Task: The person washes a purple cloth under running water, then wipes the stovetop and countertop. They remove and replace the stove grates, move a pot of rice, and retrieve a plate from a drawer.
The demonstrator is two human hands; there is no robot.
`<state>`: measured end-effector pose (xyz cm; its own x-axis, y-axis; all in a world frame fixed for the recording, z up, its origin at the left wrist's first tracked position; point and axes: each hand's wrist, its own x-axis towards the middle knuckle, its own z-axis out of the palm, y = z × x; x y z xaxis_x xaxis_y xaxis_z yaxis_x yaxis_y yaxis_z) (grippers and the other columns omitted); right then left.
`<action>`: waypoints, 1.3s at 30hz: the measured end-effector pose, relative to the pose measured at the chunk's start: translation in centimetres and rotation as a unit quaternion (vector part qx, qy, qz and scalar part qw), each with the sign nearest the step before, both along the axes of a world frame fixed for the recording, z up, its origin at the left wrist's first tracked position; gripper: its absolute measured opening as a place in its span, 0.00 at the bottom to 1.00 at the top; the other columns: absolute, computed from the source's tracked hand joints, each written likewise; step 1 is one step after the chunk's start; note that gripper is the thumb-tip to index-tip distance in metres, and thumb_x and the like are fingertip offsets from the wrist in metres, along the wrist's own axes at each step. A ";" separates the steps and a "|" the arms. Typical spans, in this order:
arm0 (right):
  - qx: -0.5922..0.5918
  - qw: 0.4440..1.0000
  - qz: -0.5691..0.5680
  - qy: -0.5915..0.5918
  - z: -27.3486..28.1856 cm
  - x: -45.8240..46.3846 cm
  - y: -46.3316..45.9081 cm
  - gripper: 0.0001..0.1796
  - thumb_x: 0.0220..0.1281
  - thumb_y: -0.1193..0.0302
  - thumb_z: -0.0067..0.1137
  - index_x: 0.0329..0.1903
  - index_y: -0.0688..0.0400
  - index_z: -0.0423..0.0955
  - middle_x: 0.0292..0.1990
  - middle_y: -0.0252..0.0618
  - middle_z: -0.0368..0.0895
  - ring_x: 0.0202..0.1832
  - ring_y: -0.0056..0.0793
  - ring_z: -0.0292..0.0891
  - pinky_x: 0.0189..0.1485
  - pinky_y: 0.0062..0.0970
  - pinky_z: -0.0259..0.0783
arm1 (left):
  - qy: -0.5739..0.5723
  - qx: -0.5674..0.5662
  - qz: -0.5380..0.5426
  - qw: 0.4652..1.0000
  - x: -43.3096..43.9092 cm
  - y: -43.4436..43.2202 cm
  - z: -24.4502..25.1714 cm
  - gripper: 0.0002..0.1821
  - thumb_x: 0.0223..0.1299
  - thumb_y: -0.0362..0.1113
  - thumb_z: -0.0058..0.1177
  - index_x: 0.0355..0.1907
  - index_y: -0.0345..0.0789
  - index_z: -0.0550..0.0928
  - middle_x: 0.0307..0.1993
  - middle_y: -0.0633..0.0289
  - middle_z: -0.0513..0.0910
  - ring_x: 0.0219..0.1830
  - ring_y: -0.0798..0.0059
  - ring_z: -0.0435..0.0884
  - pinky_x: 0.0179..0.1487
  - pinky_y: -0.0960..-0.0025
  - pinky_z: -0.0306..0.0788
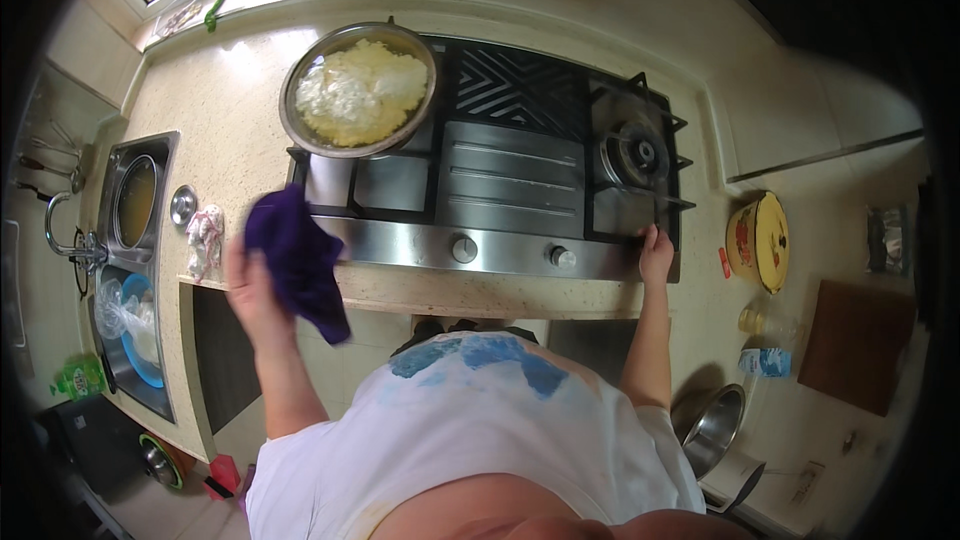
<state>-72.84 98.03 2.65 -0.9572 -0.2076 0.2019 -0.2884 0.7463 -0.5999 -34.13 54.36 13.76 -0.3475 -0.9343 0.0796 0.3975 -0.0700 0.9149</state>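
A crumpled purple cloth (300, 262) hangs from my left hand (255, 281), which is raised in front of the left side of the gas hob (375, 244). My right hand (657, 255) is at the hob's front right corner, its fingers closed on the front of the black pan support (686, 202). Behind that hand the right burner (637, 150) stands bare, with no pot on it. On the left burner rests a wide metal pan (289, 116) of pale yellow and white food (364, 94), partly under shiny clear plastic.
At left, a double sink (169, 165) holds a pot (136, 202) and a blue basin (135, 371). A small metal lid (183, 205) and a patterned rag (204, 240) lie beside it. On the right counter are a yellow enamel pot (757, 240), a cutting board (859, 345) and a steel bowl (712, 431).
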 end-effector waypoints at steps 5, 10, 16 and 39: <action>-0.023 1.000 0.013 -0.005 0.6 0.3 -0.5 0.20 0.73 0.63 0.44 0.29 0.63 0.77 0.27 0.51 0.80 0.33 0.49 0.78 0.38 0.38 0.70 | -0.014 -0.128 -0.155 0.979 -8.6 7.6 4.0 0.13 0.62 0.22 0.51 0.50 0.27 0.76 0.46 0.61 0.77 0.46 0.78 0.75 0.54 0.77 0.65; -0.018 0.997 0.068 0.016 1.3 0.2 -0.4 0.19 0.72 0.65 0.45 0.28 0.64 0.76 0.29 0.55 0.79 0.35 0.54 0.75 0.40 0.44 0.70 | -0.163 -0.523 0.027 0.836 -20.6 8.4 4.1 0.17 0.53 0.23 0.57 0.48 0.31 0.76 0.41 0.51 0.78 0.45 0.53 0.77 0.51 0.64 0.70; 0.001 0.993 0.119 -0.025 2.1 -0.2 0.1 0.17 0.70 0.67 0.47 0.28 0.64 0.76 0.31 0.57 0.78 0.36 0.56 0.74 0.41 0.46 0.69 | -0.600 -0.446 -0.155 0.646 -29.3 10.7 -7.2 0.29 0.52 0.26 0.49 0.61 0.40 0.71 0.55 0.52 0.69 0.57 0.51 0.68 0.56 0.53 0.71; -0.374 0.830 0.093 -0.403 3.1 -4.7 -2.4 0.20 0.60 0.58 0.65 0.21 0.53 0.67 0.16 0.26 0.65 0.16 0.14 0.59 0.17 0.18 0.52 | -0.461 -0.442 -0.272 0.719 -24.8 16.9 -8.6 0.24 0.42 0.20 0.52 0.46 0.43 0.74 0.50 0.60 0.71 0.54 0.52 0.67 0.58 0.58 0.67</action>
<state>-77.51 95.64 5.74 -0.8096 -0.4712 -0.3500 0.3633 0.0661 -0.9293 -58.95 71.28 5.14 -0.9286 -0.3660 0.0607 -0.2738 0.7864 0.5537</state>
